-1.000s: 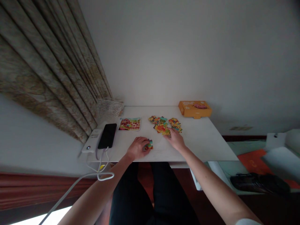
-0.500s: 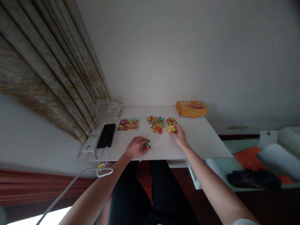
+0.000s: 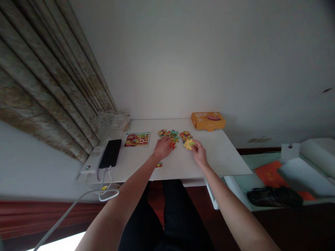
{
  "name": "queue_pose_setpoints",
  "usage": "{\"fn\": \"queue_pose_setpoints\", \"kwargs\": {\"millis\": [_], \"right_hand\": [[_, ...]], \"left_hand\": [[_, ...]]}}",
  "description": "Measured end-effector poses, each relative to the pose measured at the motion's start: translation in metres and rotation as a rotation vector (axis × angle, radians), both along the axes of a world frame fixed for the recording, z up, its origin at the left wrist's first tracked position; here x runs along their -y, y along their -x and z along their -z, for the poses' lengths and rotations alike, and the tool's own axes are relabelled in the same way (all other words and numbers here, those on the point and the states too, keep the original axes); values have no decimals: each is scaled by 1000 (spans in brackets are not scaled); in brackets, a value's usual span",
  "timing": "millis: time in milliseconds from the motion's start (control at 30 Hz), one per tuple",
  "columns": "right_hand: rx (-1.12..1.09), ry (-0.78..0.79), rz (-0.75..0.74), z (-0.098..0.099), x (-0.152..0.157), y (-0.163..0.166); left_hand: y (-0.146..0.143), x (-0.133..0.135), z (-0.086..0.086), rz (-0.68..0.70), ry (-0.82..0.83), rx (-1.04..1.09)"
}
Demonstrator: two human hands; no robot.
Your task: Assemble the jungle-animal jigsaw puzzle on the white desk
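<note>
Jigsaw puzzle pieces (image 3: 173, 133) with colourful prints lie in a loose cluster on the white table. My left hand (image 3: 163, 148) is over the near side of this cluster, its fingers curled down on an orange-red puzzle piece (image 3: 173, 145) and hiding part of it. Between the fingertips of my right hand (image 3: 200, 152) is a yellow puzzle piece (image 3: 187, 144). Just beyond it sit other patterned pieces (image 3: 185, 134). One small piece (image 3: 159, 165) rests near the front edge, partly covered by my left forearm.
A printed farm picture card (image 3: 136, 139) lies on the left. Beside it are a black phone (image 3: 111, 153) and a white power bank (image 3: 92, 159) with cables (image 3: 104, 197). An orange box (image 3: 208, 121) stands at the back right, and a wire basket (image 3: 112, 122) at the back left.
My left hand has let go of the piece near the front edge and moved forward to the cluster. My right hand keeps the yellow piece. The view has shifted slightly right.
</note>
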State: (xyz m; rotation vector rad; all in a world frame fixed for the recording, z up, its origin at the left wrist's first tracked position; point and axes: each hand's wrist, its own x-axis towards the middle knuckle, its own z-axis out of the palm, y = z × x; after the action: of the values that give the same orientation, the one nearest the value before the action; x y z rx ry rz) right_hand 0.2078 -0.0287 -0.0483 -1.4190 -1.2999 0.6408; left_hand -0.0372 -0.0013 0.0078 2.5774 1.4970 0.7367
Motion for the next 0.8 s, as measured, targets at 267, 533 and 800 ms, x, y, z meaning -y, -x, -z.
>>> {"fn": "queue_pose_setpoints", "kwargs": {"millis": [267,533,800], "right_hand": [[-14,-10,110,-2,3,0],[24,-42,86,5,-2,-1],[87,-10,39,1,-2,1]], "left_hand": [[-63,-28,-8,-127,216,-225],[-42,-49,-18,-126,422,-335],[-34,-89,-23,-78,493,-369]]}}
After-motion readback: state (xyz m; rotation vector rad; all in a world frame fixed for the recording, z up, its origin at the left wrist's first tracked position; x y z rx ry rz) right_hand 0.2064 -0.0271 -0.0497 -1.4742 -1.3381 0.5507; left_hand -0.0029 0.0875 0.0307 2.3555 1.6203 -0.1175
